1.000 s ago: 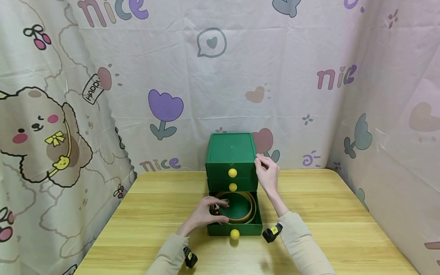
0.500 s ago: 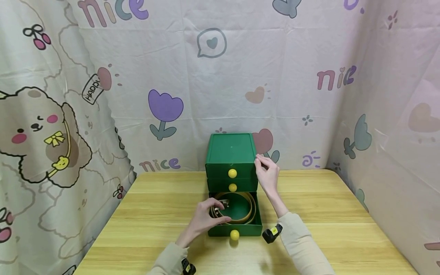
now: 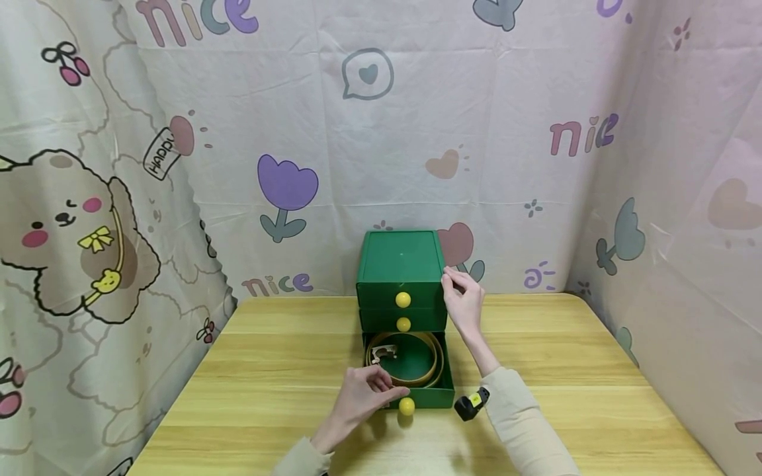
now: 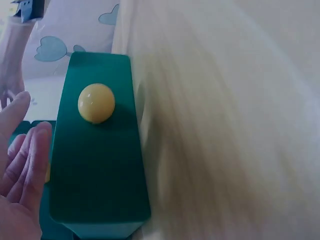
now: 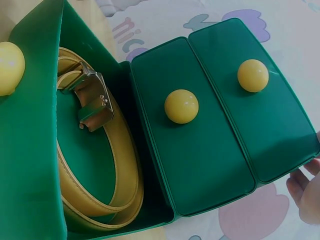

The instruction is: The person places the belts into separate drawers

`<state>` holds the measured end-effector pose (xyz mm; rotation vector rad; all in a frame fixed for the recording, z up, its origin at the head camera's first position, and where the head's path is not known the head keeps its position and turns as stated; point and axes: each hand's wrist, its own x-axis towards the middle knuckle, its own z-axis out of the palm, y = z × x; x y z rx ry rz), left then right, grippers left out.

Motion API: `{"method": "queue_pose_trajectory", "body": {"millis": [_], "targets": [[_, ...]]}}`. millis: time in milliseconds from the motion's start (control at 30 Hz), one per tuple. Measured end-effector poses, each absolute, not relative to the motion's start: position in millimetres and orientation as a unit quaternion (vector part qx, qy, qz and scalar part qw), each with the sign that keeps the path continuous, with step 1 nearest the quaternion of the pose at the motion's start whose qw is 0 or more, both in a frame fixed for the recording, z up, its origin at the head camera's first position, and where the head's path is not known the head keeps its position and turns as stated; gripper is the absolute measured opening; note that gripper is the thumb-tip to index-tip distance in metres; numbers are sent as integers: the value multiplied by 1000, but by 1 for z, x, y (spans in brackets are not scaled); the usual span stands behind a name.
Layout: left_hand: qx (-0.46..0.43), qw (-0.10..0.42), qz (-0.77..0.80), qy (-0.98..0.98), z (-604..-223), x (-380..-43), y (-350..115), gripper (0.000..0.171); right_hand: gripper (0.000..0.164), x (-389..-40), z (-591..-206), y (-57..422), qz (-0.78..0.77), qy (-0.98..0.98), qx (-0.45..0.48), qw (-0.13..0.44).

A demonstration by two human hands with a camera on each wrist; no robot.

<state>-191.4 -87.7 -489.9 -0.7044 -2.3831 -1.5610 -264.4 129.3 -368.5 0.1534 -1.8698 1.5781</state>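
Observation:
A belt, tan-yellow with a metal buckle, lies coiled in the pulled-out bottom drawer of a green drawer box. In the head view the buckle is on the coil's left side. My left hand is at the drawer's front left corner, its fingers loosely bent and outside the coil. Its fingers show beside the drawer front in the left wrist view, with nothing between them and the thumb. My right hand holds the box at its upper right edge, fingers bent against the side.
Two upper drawers with yellow knobs are pushed in. The bottom drawer's yellow knob sticks out toward me. The box stands on a wooden table, before a printed cloth backdrop.
My left hand has come out from over the belt, moving toward me to the drawer's front left corner, and the buckle now shows. The right hand has stayed at the box.

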Motion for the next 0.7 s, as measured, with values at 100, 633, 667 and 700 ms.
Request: {"method": "queue_pose_trajectory", "body": {"millis": [100,633,667,700], "targets": [[-243,103,-514,-816,-493,-189,-87,26,24,-264,-369,129,603,-719,58,340],[-289,86,-435,-848,-506,-177,-81,39,22,-268,-369,128,601,-716,48,352],[-291,90,-425,-853,-506,-177,-80,37,22,-268,-370,128,600,-717,46,352],[-291,95,-411,-859,-507,-177,-80,36,22,-268,-370,128,600,-718,45,351]]}}
